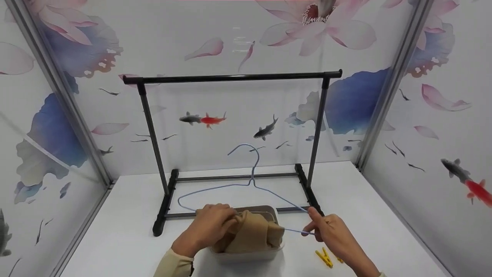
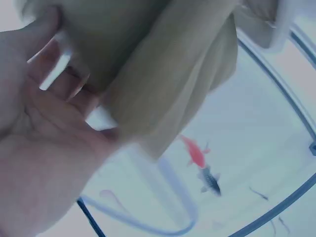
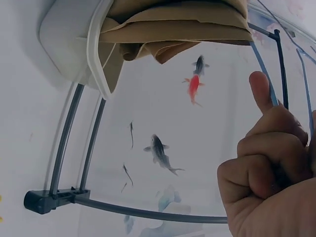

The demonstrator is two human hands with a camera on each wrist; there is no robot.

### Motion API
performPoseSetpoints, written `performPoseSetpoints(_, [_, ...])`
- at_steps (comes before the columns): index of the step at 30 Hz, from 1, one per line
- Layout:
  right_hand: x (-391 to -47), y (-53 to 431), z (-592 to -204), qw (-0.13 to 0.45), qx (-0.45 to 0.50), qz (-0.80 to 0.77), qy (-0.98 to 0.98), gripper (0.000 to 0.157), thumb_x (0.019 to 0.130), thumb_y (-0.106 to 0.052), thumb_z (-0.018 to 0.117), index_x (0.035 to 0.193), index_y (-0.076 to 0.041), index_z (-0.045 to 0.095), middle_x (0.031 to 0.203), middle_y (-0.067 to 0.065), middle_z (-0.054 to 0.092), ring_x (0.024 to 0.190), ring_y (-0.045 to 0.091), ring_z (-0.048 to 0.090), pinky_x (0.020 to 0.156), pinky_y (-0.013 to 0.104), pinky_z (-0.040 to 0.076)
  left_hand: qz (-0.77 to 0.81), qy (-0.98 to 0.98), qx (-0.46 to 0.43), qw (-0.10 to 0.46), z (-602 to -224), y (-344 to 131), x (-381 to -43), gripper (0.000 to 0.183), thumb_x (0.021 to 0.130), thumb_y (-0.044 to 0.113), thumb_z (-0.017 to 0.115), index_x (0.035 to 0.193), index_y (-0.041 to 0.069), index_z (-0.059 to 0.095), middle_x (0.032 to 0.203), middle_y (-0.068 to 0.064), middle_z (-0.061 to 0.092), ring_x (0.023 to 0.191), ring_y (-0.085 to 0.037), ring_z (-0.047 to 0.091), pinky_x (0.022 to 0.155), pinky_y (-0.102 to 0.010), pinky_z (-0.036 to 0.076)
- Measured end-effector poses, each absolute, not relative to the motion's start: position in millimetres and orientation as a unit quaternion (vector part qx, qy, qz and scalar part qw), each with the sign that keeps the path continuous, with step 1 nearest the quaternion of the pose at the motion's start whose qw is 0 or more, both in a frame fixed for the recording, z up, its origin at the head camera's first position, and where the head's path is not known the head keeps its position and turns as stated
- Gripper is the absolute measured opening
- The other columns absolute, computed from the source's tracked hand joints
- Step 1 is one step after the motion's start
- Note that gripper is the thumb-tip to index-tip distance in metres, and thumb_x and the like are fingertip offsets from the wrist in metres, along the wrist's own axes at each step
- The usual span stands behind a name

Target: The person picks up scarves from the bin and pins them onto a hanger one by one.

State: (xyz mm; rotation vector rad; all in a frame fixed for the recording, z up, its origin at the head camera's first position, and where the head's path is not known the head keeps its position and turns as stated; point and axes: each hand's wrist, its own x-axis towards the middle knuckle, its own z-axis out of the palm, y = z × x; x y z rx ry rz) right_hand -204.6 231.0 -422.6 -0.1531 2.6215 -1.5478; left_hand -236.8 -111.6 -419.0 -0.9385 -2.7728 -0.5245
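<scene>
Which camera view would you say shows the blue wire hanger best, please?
The head view: the whole hanger shows, hook up, right hand pinching its lower bar. The left wrist view shows only a blurred curved stretch; the right wrist view shows short lengths beside the fingers.

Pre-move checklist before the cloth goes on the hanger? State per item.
1. Right hand holds the blue wire hanger at its right end: ok.
2. Left hand grips the tan cloth: ok, fingers curled into the fabric.
3. Cloth free of the white bin: not ok, most of it lies in the bin.
4. Cloth threaded over the hanger's bottom wire: cannot tell, the hand and fabric hide that stretch.
5. Black rack rail bare for hanging: ok.
6. Yellow clothespins within reach: ok, on the table beside the right hand.
</scene>
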Motion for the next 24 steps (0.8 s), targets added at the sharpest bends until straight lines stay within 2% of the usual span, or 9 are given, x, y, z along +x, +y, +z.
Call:
performPoseSetpoints(3, [-203.9, 233.6, -424.4, 0.081, -0.083, -0.524, 0.844, 0.068, 0.11, -0.049, 0.034, 0.089, -0.001, 0.078, 0.062, 0.001, 0.059, 0.054, 0.011, 0.05, 0.051, 0.021, 0.042, -0.146, -0.929, -0.32, 0.116, -425.1, -111.7, -234.9, 0.012, 0.104, 0.022, 0.061, 0.106, 0.018, 0.072, 0.097, 0.009, 0.068, 0.093, -0.013, 0.063, 0.084, -0.04, 0.047])
performPoseSetpoints(6, [-203.7, 234.0, -421.4, 0.084, -0.108, -0.527, 0.839, 0.062, 0.111, -0.048, 0.035, 0.096, -0.001, 0.073, 0.083, 0.008, 0.07, 0.069, 0.017, 0.065, 0.054, 0.027, 0.054, -0.124, -0.929, -0.315, 0.151, -428.5, -110.5, -233.8, 0.012, 0.104, 0.022, 0.059, 0.104, 0.019, 0.07, 0.093, 0.009, 0.065, 0.087, -0.012, 0.059, 0.078, -0.036, 0.043])
performPoseSetpoints(9, [-204.6, 229.4, -416.2, 0.042, -0.111, -0.519, 0.847, 0.056, 0.111, -0.045, 0.038, 0.096, -0.002, 0.07, 0.095, 0.01, 0.072, 0.085, 0.021, 0.069, 0.059, 0.033, 0.058, -0.118, -0.93, -0.303, 0.169, -429.2, -109.3, -232.3, 0.012, 0.104, 0.023, 0.059, 0.103, 0.019, 0.07, 0.087, 0.009, 0.061, 0.08, -0.011, 0.053, 0.073, -0.032, 0.038])
performPoseSetpoints(12, [-205.7, 222.2, -414.3, -0.012, -0.088, -0.518, 0.851, 0.052, 0.109, -0.044, 0.045, 0.088, -0.003, 0.071, 0.089, 0.009, 0.071, 0.084, 0.019, 0.067, 0.061, 0.032, 0.059, -0.125, -0.931, -0.296, 0.174, -428.1, -107.8, -230.3, 0.013, 0.104, 0.025, 0.059, 0.103, 0.02, 0.071, 0.086, 0.01, 0.059, 0.078, -0.01, 0.05, 0.072, -0.031, 0.036])
performPoseSetpoints(15, [-206.1, 217.1, -416.6, -0.057, -0.058, -0.541, 0.837, 0.052, 0.106, -0.041, 0.054, 0.071, -0.004, 0.063, 0.069, 0.003, 0.061, 0.064, 0.014, 0.059, 0.055, 0.025, 0.053, -0.141, -0.93, -0.296, 0.164, -426.6, -106.3, -229.7, 0.015, 0.105, 0.026, 0.058, 0.104, 0.02, 0.072, 0.086, 0.01, 0.059, 0.079, -0.01, 0.05, 0.074, -0.031, 0.037])
performPoseSetpoints(18, [-205.7, 214.7, -419.9, -0.092, -0.043, -0.563, 0.821, 0.057, 0.103, -0.04, 0.06, 0.06, -0.006, 0.046, 0.055, -0.004, 0.039, 0.048, 0.008, 0.039, 0.045, 0.02, 0.035, -0.15, -0.93, -0.297, 0.157, -425.7, -105.7, -231.2, 0.016, 0.105, 0.027, 0.058, 0.105, 0.021, 0.073, 0.09, 0.011, 0.061, 0.083, -0.01, 0.052, 0.079, -0.036, 0.044])
performPoseSetpoints(21, [-205.9, 212.4, -420.3, -0.109, -0.037, -0.572, 0.812, 0.062, 0.101, -0.043, 0.063, 0.058, -0.007, 0.036, 0.054, -0.006, 0.025, 0.046, 0.007, 0.023, 0.045, 0.019, 0.021, -0.171, -0.928, -0.294, 0.15, -422.3, -103.9, -231.1, 0.016, 0.104, 0.028, 0.06, 0.111, 0.021, 0.073, 0.1, 0.01, 0.066, 0.094, -0.012, 0.058, 0.089, -0.045, 0.047])
performPoseSetpoints(24, [-206.9, 208.6, -417.7, -0.118, -0.046, -0.567, 0.814, 0.065, 0.099, -0.045, 0.065, 0.056, -0.006, 0.035, 0.053, -0.007, 0.024, 0.046, 0.007, 0.02, 0.046, 0.02, 0.019, -0.199, -0.922, -0.299, 0.143, -416.0, -94.1, -228.0, 0.026, 0.102, 0.034, 0.063, 0.123, 0.021, 0.071, 0.116, 0.008, 0.069, 0.113, -0.016, 0.061, 0.101, -0.054, 0.045])
